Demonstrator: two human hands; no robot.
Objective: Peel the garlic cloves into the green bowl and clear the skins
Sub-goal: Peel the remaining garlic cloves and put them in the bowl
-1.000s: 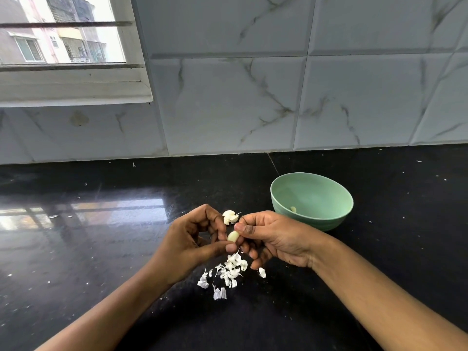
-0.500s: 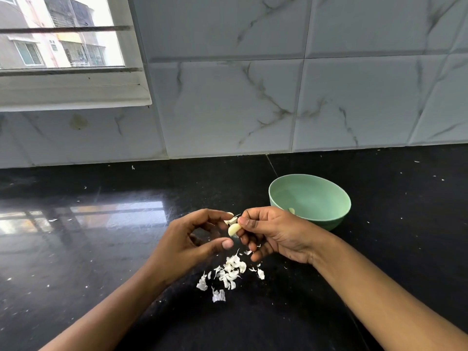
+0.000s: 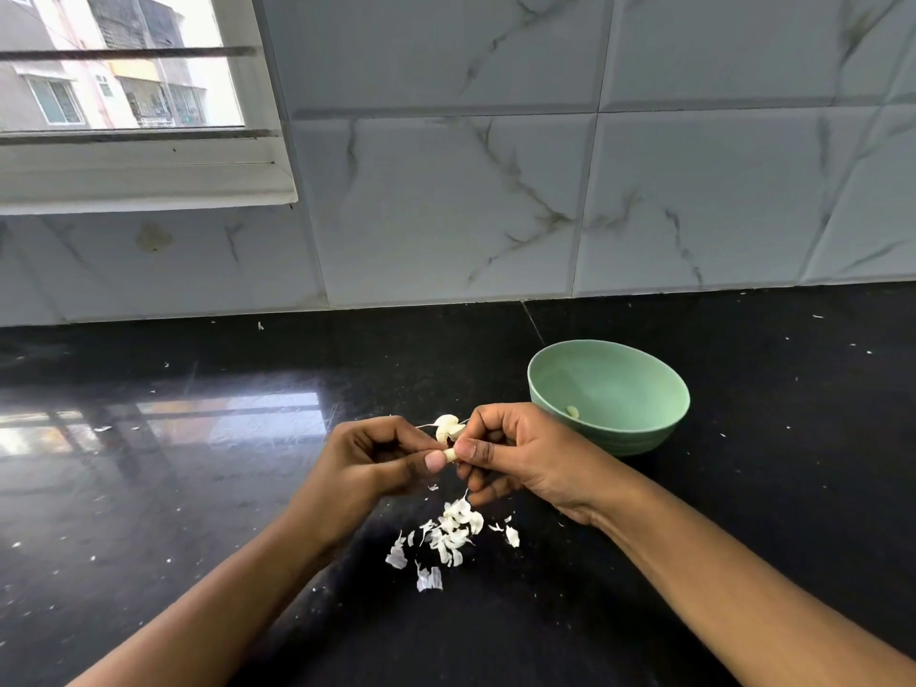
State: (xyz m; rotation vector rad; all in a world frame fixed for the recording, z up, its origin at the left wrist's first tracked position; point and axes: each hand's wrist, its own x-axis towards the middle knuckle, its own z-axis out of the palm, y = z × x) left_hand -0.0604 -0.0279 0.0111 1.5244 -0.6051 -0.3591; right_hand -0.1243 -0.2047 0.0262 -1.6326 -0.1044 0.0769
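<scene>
Round pale green plastic bowl just right of fingers, one peeled clove inside. Left hand and right hand curled, pinching small white garlic clove between thumbs. White papery skins heaped below fingers.

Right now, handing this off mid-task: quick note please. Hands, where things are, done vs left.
Left hand: pinches the garlic clove at thumb and fingertips.
Right hand: pinches the same clove from the other side; loose skin sticks up above it, partly off.
Green bowl: on the black counter just beyond the right hand, one peeled clove inside.
Skins pile: on the counter under the hands.
Done: one clove in the bowl.
Left: finish this clove, drop it in, clear the skins. No other unpeeled cloves in view.
</scene>
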